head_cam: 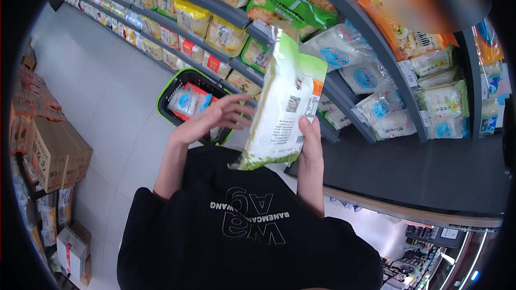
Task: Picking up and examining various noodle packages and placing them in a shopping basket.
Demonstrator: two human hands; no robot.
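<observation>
A white and green plastic food packet (284, 104) is held up at a tilt in front of my chest. It bears printed writing and codes, with a picture of green beans along its lower end. My right hand (312, 139) grips its lower right edge, the thumb on the printed face. My left hand (219, 117) has its fingers spread close to the packet's left edge; whether the fingertips touch it cannot be told. Below and behind the left hand, a black shopping basket with a green rim (161, 106) stands on the floor. Inside it lie a clear packet with a blue label (184, 102) and a red package.
Grey store shelves (229, 12) full of packaged dry foods curve across the top and right. A dark flat counter or ledge (403, 169) is at the right. Cardboard boxes (60, 153) and stacked goods stand at the left, beyond the pale tiled floor (109, 100).
</observation>
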